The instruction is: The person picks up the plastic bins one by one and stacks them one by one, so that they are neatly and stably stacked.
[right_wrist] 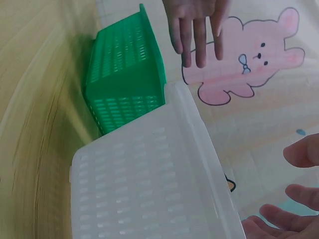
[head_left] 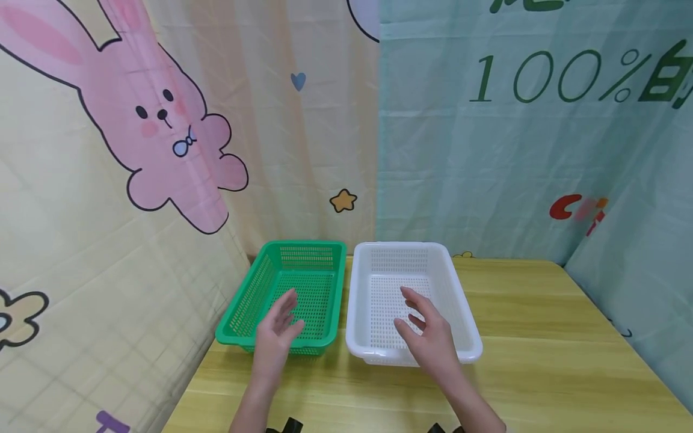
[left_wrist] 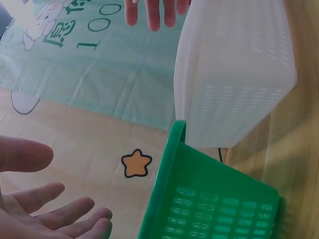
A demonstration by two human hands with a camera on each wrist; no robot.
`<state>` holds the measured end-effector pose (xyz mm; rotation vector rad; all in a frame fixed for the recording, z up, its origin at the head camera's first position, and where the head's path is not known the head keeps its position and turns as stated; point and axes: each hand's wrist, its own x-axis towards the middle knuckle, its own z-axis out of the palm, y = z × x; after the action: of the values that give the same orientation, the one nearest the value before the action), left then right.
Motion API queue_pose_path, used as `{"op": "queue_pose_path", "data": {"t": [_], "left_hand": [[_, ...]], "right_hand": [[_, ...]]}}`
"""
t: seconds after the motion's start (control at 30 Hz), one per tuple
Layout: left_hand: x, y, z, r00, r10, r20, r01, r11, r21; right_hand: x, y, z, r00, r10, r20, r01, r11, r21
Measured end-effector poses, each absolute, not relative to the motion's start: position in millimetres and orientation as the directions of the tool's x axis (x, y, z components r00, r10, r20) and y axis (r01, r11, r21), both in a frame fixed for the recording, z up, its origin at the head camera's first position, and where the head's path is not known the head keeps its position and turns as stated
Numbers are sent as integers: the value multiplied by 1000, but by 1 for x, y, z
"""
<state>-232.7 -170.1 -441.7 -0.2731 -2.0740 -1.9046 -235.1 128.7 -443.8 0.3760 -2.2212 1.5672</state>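
Observation:
A green plastic basket (head_left: 311, 288) and a white plastic basket (head_left: 379, 288) stand side by side on the wooden table, the green one on the left. Both have slotted walls and show bare perforated bottoms. My left hand (head_left: 277, 337) hovers over the near part of the green basket, its fingers relaxed and thumb apart. Over the near right part of the white basket is my right hand (head_left: 430, 337), fingers loosely bent and holding nothing. In the left wrist view, the left palm (left_wrist: 45, 209) faces inward, above the level of the green basket's rim (left_wrist: 162, 174).
The wooden table (head_left: 552, 337) extends to the right of the baskets. Printed curtains hang behind and at both sides, with a pink rabbit (head_left: 157, 120) on the left and a green curtain (head_left: 487, 168) on the right. Black straps (head_left: 291, 426) show at the bottom edge.

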Motion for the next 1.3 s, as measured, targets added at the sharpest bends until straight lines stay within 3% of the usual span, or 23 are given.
{"op": "queue_pose_path", "data": {"t": [0.53, 0.97, 1.3], "left_hand": [[-231, -214, -447, -921, -94, 378, 347, 244, 906], [-229, -256, -444, -917, -95, 387, 343, 306, 888], [-234, -285, -449, -935, -71, 347, 308, 323, 895]], "right_hand": [[-235, 79, -446, -918, -84, 387, -395, 276, -876], [-234, 38, -449, -883, -217, 417, -455, 173, -873], [-232, 19, -450, -902, -253, 350, -396, 166, -903]]}}
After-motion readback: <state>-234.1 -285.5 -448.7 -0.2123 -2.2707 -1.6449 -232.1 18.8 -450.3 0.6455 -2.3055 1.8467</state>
